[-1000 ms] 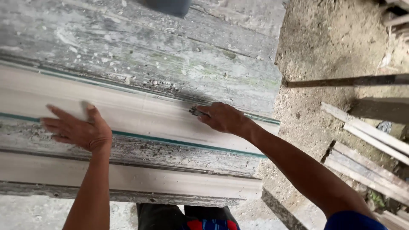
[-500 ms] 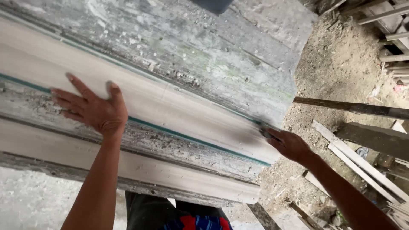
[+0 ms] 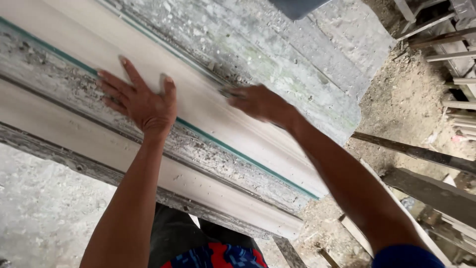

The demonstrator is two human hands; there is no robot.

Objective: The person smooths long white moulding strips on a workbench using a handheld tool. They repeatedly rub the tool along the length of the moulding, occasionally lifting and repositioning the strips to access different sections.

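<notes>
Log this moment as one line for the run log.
left hand: flat on pale moulding strip | right hand: rubbing strip, blurred | bench: dusty

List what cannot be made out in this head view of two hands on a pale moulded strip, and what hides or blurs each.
- Right hand: motion-blurred; whatever it holds against the strip cannot be told.
- Strip: its upper-left run is cut off by the frame edge.
- Left hand: its flat palm hides the strip beneath.
- Grey object: cropped by the top edge, so its kind is unclear.
- Timbers: cut off at the right edge.
</notes>
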